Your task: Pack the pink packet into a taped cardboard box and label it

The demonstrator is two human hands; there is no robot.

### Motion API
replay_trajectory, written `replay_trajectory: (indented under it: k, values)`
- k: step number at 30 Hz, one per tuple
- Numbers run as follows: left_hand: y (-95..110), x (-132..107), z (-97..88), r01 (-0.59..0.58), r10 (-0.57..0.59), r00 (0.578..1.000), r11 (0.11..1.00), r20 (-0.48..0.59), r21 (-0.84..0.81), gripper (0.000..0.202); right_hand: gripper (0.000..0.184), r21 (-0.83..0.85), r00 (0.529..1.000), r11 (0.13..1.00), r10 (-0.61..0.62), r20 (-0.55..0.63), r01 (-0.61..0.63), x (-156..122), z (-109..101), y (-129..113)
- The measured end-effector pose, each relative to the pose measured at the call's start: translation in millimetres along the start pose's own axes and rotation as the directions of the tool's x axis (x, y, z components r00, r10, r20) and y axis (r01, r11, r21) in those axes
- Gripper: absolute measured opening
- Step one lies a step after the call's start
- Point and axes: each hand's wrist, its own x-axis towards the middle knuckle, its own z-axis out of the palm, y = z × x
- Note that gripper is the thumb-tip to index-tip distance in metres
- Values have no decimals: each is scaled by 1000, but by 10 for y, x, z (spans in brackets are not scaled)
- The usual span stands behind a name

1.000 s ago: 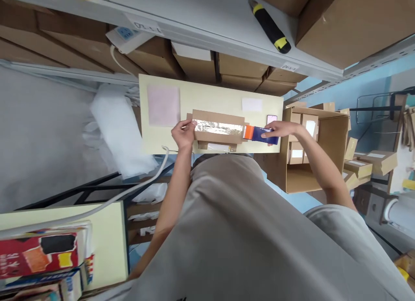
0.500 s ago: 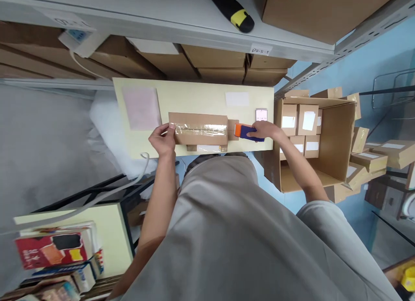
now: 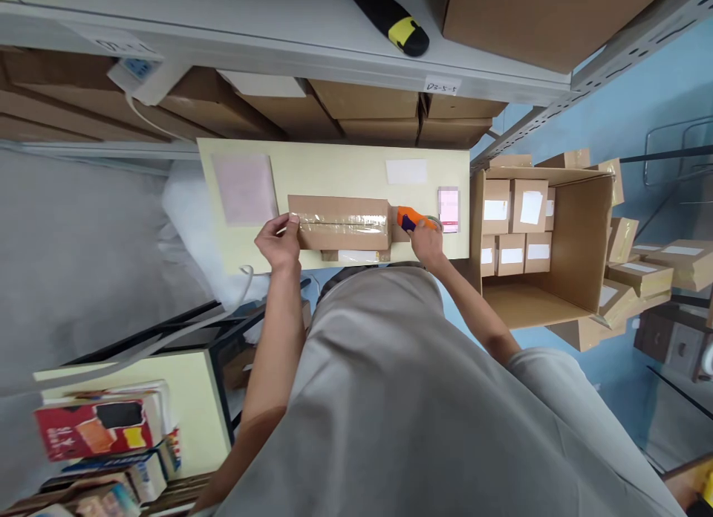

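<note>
A long brown cardboard box (image 3: 339,241) lies on the cream table (image 3: 334,168), with shiny clear tape (image 3: 345,220) along its top seam. My left hand (image 3: 279,242) pinches the box's left end, thumb on top. At the opposite end, my right hand (image 3: 428,248) grips an orange and purple tape dispenser (image 3: 409,217), its front close to or touching the box's right end; exact contact cannot be made out. Another taped carton with a white label (image 3: 357,255) shows along the near side, partly hidden by the long box.
A phone (image 3: 448,209), a white paper (image 3: 406,171) and a pale pinkish sheet (image 3: 243,189) lie on the table. Right of it stands a large open carton (image 3: 573,242) holding several labelled boxes. A metal shelf (image 3: 250,53) spans the far side, bearing a black-and-yellow handled tool (image 3: 390,19).
My right hand has swung left and nearer my body, turning the tape dispenser, whose orange side now shows. The phone is uncovered. My left hand keeps its hold on the box.
</note>
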Motion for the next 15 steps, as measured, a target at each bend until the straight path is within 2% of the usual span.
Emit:
replay_trajectory:
  k: [2, 3, 8, 12, 15]
  values:
    - [-31, 32, -24, 23, -23, 1000, 999, -10, -25, 26, 55, 25, 992, 996, 91, -92, -89, -16, 199, 33]
    - [-47, 52, -43, 25, -26, 999, 999, -19, -36, 21, 55, 37, 989, 995, 96, -109, -92, -24, 296, 51]
    - [-113, 167, -189, -7, 4, 998, 999, -57, -46, 13, 53, 69, 987, 992, 109, -122, -101, -29, 651, 136]
    - [-132, 190, -274, -21, 22, 999, 1000, -31, 15, 7, 46, 89, 971, 981, 186, -147, -175, -85, 676, 135]
    - [-140, 138, -288, -47, 47, 999, 993, -3, 107, 17, 44, 132, 924, 974, 219, -312, -186, -201, 564, 32]
